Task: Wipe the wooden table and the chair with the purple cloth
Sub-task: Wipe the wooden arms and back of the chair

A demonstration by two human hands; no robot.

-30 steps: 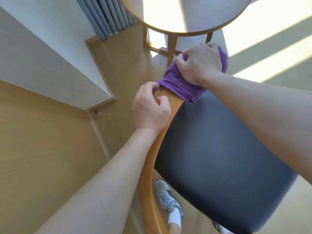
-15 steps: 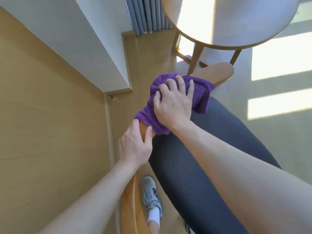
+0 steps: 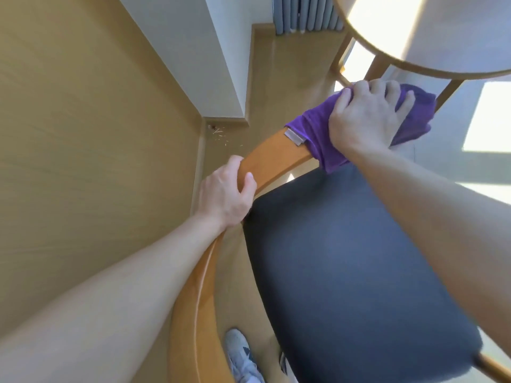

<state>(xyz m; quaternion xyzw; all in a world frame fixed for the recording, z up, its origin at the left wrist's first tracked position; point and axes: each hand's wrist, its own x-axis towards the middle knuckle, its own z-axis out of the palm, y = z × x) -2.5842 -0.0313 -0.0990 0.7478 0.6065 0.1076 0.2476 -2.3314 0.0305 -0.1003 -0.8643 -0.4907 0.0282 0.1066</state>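
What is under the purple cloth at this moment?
The purple cloth is draped over the far end of the chair's wooden armrest, and the right hand grips it from above. The armrest's tip is covered, so its surface there cannot be seen.

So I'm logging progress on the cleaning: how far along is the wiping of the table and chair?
Underway. The right hand presses the purple cloth around the far end of the chair's wooden armrest, while the left hand grips the rail to steady it. Nothing shows whether the table was wiped. The dark seat looks untouched.
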